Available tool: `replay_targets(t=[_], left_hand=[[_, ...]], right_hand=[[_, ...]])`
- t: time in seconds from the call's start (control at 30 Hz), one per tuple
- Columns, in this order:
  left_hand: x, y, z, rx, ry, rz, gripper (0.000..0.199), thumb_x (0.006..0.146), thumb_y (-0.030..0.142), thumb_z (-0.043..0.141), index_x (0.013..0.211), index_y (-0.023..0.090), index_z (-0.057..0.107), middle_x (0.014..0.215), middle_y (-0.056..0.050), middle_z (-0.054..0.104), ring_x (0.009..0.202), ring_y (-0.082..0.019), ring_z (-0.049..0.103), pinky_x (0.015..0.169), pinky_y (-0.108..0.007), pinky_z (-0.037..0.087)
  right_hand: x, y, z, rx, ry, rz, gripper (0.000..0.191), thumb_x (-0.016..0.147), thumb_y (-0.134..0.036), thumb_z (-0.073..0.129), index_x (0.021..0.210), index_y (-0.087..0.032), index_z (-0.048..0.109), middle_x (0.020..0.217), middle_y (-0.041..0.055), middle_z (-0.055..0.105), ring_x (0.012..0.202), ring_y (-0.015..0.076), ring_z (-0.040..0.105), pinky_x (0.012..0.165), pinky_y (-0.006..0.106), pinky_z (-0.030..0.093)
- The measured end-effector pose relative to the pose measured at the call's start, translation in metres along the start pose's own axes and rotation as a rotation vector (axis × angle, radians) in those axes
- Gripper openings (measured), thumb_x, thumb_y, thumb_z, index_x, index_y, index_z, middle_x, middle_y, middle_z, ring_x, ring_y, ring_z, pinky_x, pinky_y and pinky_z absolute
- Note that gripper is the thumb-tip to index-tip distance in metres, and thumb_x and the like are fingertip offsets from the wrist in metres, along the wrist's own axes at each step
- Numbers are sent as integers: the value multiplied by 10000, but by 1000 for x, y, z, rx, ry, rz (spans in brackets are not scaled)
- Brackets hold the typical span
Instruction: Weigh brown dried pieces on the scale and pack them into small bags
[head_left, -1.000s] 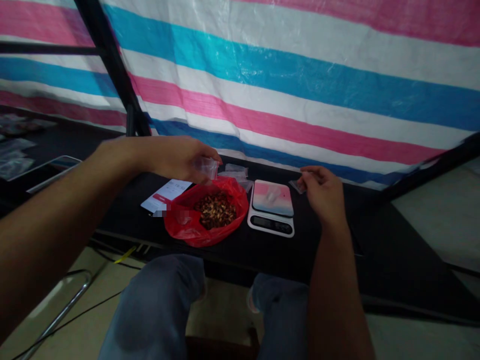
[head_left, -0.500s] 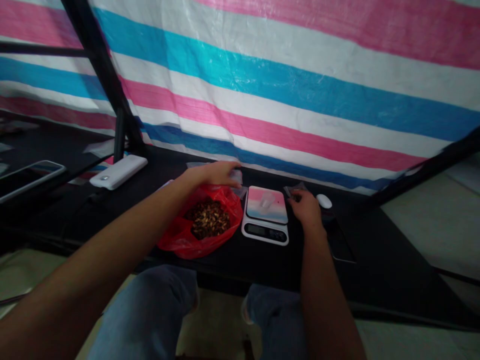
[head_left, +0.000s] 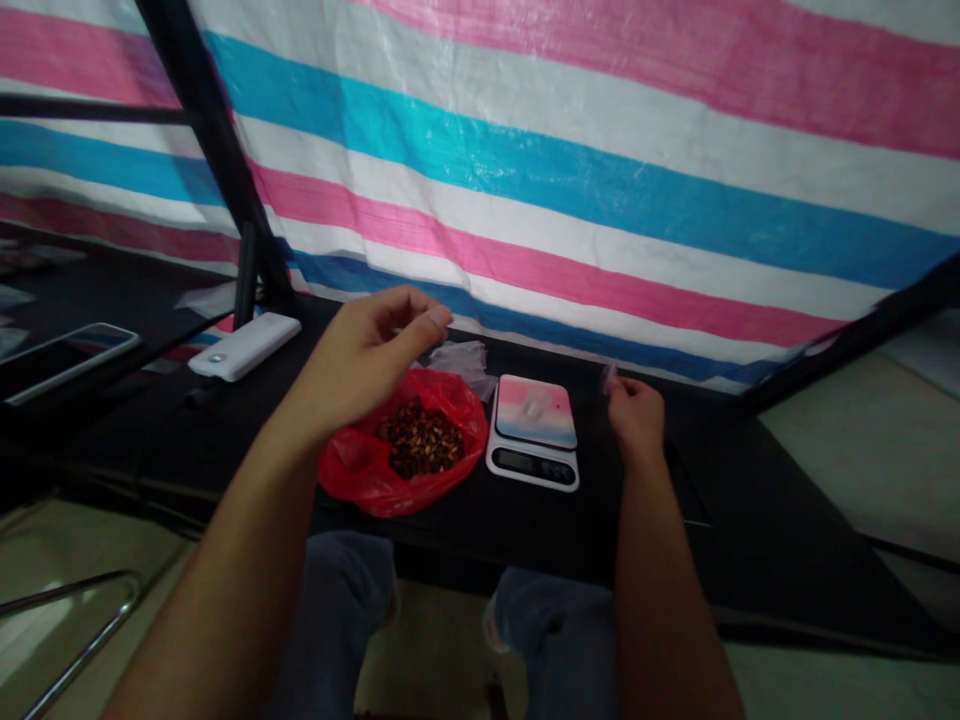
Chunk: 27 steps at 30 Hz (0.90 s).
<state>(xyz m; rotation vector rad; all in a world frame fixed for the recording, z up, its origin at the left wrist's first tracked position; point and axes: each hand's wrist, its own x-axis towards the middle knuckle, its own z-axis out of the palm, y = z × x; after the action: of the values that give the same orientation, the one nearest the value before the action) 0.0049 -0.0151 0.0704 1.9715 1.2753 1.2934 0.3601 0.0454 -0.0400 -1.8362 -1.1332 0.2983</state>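
Note:
A red plastic bag lies open on the black table, filled with small brown pieces. My left hand is raised over the bag's back left side, thumb and fingers pressed together; what they hold, if anything, is hidden. Behind the bag lie thin clear plastic bags. Right of it stands a white kitchen scale with a small clear piece on its pink and blue plate. My right hand, right of the scale, pinches a small clear bag.
A white power bank and a phone lie on the left. A dark flat object is partly behind my right forearm. A striped sheet hangs behind the table, with black frame bars beside it.
My left hand has come up and back from the clear bags, leaving them in view. My right hand has moved slightly right and lifted the small bag; it now covers the white oval object.

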Motion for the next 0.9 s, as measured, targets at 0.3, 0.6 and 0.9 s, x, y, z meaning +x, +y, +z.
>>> replay_targets(t=[0.3,0.6,0.9], left_hand=[[-50,40,-9,-89,-131,-102,508,971,560,544,585,231,566,548,3,568,536,-147,521,526,-270,446],[-53,36,-4,-130,-328,-198,519,985,552,538,607,203,606,529,30,516,493,-116,433,471,-258,313],[-53,25,-10,-24,-423,-153,360,994,350,533,688,192,640,606,43,606,579,-113,547,560,-226,393]], right_hand=[[-85,-117,-40,1016,-453,-104,179,882,-362,715,980,-212,710,1085,84,770,1044,225,755,945,372,641],[-157,-159,-19,574,-940,-532,215,969,-213,542,780,-201,644,783,-3,680,737,137,626,688,251,513],[-149,-149,-10,429,-1027,-579,224,970,-162,544,780,-184,660,788,-7,706,748,131,633,699,253,465]])
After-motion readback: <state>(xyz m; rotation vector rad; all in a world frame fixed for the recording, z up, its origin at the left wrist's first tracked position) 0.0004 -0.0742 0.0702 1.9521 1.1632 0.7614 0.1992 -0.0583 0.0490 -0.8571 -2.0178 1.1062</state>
